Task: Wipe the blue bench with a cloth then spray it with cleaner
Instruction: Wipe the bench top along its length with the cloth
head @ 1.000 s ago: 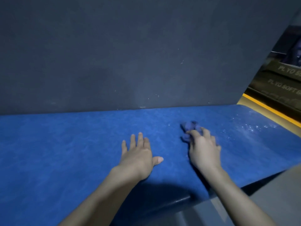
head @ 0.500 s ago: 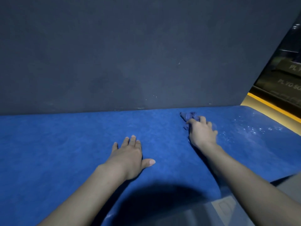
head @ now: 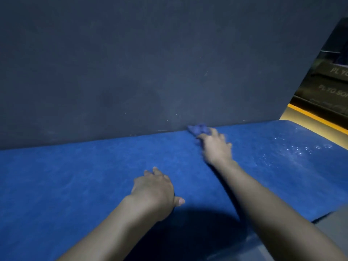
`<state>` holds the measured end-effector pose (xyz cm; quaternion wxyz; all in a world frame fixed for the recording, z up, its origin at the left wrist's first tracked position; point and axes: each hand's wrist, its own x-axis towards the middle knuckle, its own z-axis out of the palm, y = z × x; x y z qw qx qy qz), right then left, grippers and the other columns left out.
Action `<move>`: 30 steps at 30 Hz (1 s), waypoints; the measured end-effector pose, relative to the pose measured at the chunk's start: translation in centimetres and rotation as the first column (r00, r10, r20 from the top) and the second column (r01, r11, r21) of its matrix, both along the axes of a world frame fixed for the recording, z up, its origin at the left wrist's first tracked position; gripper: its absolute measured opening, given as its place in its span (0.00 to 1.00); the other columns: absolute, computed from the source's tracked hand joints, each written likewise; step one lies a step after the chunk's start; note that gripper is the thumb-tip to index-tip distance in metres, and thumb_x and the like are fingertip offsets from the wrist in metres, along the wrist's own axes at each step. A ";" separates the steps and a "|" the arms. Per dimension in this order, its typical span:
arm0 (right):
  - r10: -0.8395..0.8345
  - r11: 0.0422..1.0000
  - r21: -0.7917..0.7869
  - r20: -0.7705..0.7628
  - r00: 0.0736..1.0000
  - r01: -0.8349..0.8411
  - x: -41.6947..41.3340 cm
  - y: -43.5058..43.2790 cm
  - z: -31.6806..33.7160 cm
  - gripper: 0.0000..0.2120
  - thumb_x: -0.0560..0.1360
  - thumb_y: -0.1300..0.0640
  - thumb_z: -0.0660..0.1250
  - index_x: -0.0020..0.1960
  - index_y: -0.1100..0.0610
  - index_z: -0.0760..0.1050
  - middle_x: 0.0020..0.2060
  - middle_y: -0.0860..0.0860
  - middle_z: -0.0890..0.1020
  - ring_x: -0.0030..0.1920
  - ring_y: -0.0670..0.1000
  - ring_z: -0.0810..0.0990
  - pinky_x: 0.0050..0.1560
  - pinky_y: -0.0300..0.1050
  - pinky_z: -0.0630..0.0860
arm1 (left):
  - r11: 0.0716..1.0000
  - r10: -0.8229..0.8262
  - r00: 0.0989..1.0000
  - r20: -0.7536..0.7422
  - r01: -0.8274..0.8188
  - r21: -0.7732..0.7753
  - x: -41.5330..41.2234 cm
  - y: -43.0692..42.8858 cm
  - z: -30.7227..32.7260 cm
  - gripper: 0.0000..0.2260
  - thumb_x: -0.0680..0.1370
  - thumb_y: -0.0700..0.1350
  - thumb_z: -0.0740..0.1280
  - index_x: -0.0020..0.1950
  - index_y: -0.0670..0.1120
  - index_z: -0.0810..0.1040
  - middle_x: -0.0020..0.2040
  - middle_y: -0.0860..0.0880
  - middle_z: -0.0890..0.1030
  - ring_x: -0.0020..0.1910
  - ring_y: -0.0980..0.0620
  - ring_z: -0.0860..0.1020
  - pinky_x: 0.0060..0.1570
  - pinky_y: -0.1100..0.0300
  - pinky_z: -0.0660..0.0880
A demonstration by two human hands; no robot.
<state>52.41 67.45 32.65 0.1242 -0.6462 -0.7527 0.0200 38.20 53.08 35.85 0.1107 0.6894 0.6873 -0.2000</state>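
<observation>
The blue bench (head: pixel 75 176) fills the lower half of the head view, with a dark wall right behind it. My right hand (head: pixel 216 147) is stretched out to the bench's back edge and presses a small crumpled blue-purple cloth (head: pixel 199 129) against the seam with the wall. The cloth pokes out beyond my fingertips; the rest is hidden under the hand. My left hand (head: pixel 156 187) rests palm down on the bench nearer to me, fingers slightly apart, holding nothing. No spray bottle is in view.
A dark padded wall (head: pixel 150 63) rises straight from the bench's back edge. White specks and droplets (head: pixel 293 149) dot the bench's right end. Beyond it lie a yellow floor strip (head: pixel 310 113) and black plyo boxes (head: pixel 331 87). Grey floor (head: pixel 335 223) shows at lower right.
My right hand has slid the cloth away from me, from mid-bench to the back edge at the wall. My left hand stayed flat on the bench, fingers drawn closer together.
</observation>
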 end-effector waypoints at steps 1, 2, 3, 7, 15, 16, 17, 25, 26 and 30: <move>-0.104 0.994 -0.019 0.009 0.995 0.104 2.1 0.6 0.2 0.23 0.75 0.57 0.64 0.68 0.45 0.66 0.69 0.53 0.63 0.67 0.60 0.63 0.63 0.62 0.63 | 1.000 -0.015 1.000 -0.004 0.015 0.007 -0.1 0.0 -0.1 0.35 0.79 0.62 0.53 0.76 0.38 0.55 0.77 0.40 0.54 0.75 0.39 0.58 0.67 0.48 0.64; -0.189 0.981 -0.045 0.018 0.982 0.189 3.9 1.0 0.4 0.21 0.76 0.56 0.63 0.68 0.47 0.66 0.68 0.54 0.63 0.67 0.61 0.62 0.63 0.62 0.63 | 0.999 -0.031 0.999 -0.011 0.032 0.018 -0.3 -0.1 -0.2 0.35 0.79 0.63 0.53 0.76 0.38 0.56 0.77 0.40 0.54 0.74 0.39 0.58 0.68 0.49 0.63; -0.252 0.964 -0.076 0.027 0.967 0.253 5.0 1.3 0.6 0.20 0.77 0.55 0.62 0.68 0.49 0.67 0.68 0.55 0.63 0.67 0.61 0.62 0.63 0.63 0.62 | 0.998 -0.047 0.999 -0.020 0.047 0.029 -0.5 -0.1 -0.4 0.36 0.79 0.63 0.52 0.76 0.37 0.55 0.77 0.39 0.54 0.75 0.39 0.58 0.69 0.49 0.61; -0.331 0.940 -0.090 0.007 0.944 0.330 3.4 1.3 1.4 0.22 0.76 0.56 0.64 0.69 0.52 0.66 0.66 0.57 0.64 0.66 0.62 0.63 0.63 0.62 0.64 | 0.998 -0.066 0.995 -0.070 0.067 0.014 -0.6 0.0 -0.4 0.36 0.78 0.63 0.51 0.76 0.38 0.54 0.78 0.38 0.52 0.75 0.38 0.57 0.71 0.47 0.58; 0.110 0.994 0.011 0.042 0.993 -0.111 -5.6 0.1 -0.1 0.24 0.75 0.57 0.64 0.69 0.44 0.64 0.67 0.54 0.63 0.66 0.61 0.63 0.61 0.61 0.65 | 0.988 -0.121 0.985 0.127 0.107 0.109 2.4 4.9 1.9 0.24 0.79 0.59 0.57 0.68 0.46 0.71 0.70 0.44 0.70 0.70 0.44 0.67 0.68 0.52 0.61; 0.052 0.998 0.019 0.042 0.998 -0.053 -4.0 0.6 -0.2 0.24 0.75 0.58 0.64 0.69 0.44 0.64 0.67 0.53 0.63 0.67 0.60 0.63 0.61 0.61 0.66 | 0.985 -0.144 0.975 0.171 0.125 0.119 2.9 5.6 1.6 0.27 0.79 0.59 0.57 0.71 0.44 0.67 0.74 0.42 0.65 0.73 0.43 0.62 0.71 0.50 0.57; -0.037 0.999 0.024 0.051 0.998 0.036 -1.9 1.1 -0.3 0.24 0.76 0.59 0.62 0.69 0.44 0.65 0.67 0.53 0.64 0.67 0.60 0.63 0.61 0.61 0.66 | 0.980 -0.178 0.960 0.214 0.155 0.124 3.5 6.1 1.1 0.30 0.79 0.60 0.56 0.74 0.41 0.63 0.77 0.41 0.59 0.76 0.43 0.56 0.73 0.49 0.53; -0.573 0.812 -0.093 0.065 0.817 0.577 11.5 -0.1 0.5 0.18 0.77 0.60 0.60 0.66 0.53 0.69 0.66 0.56 0.63 0.65 0.63 0.62 0.61 0.64 0.64 | 0.952 -0.301 0.910 0.285 0.270 0.142 7.7 7.6 -1.6 0.35 0.80 0.60 0.51 0.78 0.39 0.44 0.79 0.42 0.41 0.78 0.42 0.41 0.76 0.49 0.46; -0.554 0.828 -0.083 0.031 0.832 0.555 10.8 -0.3 0.6 0.18 0.77 0.58 0.60 0.67 0.51 0.68 0.66 0.56 0.64 0.65 0.63 0.63 0.62 0.63 0.64 | 0.943 -0.332 0.896 0.294 0.304 0.137 8.1 7.8 -1.6 0.34 0.81 0.59 0.51 0.78 0.40 0.43 0.79 0.43 0.40 0.78 0.43 0.40 0.76 0.48 0.44; -0.263 0.965 0.008 0.021 0.965 0.263 5.6 -2.0 0.2 0.20 0.75 0.55 0.64 0.67 0.48 0.70 0.70 0.54 0.62 0.67 0.61 0.63 0.63 0.58 0.66 | 0.921 -0.387 0.862 0.328 0.375 0.101 8.7 9.2 -1.5 0.36 0.80 0.58 0.56 0.78 0.40 0.44 0.79 0.44 0.41 0.78 0.43 0.42 0.75 0.48 0.47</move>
